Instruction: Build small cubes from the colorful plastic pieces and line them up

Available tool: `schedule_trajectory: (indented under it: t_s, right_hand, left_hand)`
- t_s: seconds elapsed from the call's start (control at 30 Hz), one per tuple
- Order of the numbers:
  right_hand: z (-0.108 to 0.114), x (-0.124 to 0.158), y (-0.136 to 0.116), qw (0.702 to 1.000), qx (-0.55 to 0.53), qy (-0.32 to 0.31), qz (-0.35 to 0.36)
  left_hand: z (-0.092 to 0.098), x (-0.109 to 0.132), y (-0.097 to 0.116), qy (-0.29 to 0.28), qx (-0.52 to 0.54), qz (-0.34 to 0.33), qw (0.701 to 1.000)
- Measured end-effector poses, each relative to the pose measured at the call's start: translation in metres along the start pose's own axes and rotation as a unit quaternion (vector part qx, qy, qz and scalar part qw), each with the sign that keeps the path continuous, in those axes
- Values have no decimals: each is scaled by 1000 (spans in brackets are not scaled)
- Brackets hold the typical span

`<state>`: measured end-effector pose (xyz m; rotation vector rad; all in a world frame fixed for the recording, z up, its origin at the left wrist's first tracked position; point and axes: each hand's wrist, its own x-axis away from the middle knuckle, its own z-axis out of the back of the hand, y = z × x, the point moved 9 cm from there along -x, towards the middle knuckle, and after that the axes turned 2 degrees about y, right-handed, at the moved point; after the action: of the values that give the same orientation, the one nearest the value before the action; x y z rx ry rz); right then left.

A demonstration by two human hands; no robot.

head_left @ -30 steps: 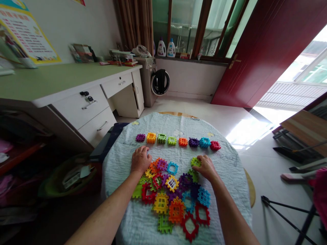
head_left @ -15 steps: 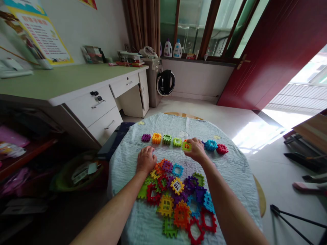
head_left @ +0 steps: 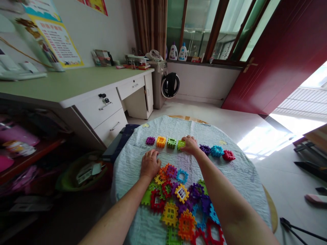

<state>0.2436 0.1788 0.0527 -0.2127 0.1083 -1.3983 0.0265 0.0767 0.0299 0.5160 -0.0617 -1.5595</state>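
A round table under a pale blue quilted cloth [head_left: 127, 166] carries a far row of small block cubes: purple [head_left: 150, 140], orange [head_left: 160, 141], green [head_left: 171, 142], light green [head_left: 181, 144], then purple [head_left: 204, 149], blue [head_left: 217, 150] and red [head_left: 228, 155]. My right hand [head_left: 189, 144] rests on that row, fingers curled over the light green cube and hiding what lies under the palm. My left hand [head_left: 150, 164] lies flat, fingers down, at the far left edge of a heap of flat interlocking tiles [head_left: 178, 200] in several colours.
A green-topped desk with drawers [head_left: 102, 109] stands to the left. Behind it is a washing machine [head_left: 166, 83]. A basket of clutter [head_left: 81, 173] sits on the floor at the table's left. A red door [head_left: 270, 54] and sunlit floor lie at right.
My right hand carried a light green block from the heap's right side up to the far row and now sits on it there. My left hand stayed put.
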Motion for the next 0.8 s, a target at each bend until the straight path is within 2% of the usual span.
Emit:
schedule_trajectory:
  t_s: [0.6,0.8]
  right_hand:
    - [-6,1,-2,1000,12,-19,15]
    - [3,8,-3,1000,-11,11,4]
  left_hand:
    - [0,0,0,1,-2,-1,1000]
    - [-1,0,-1,8,-5,-6,1000]
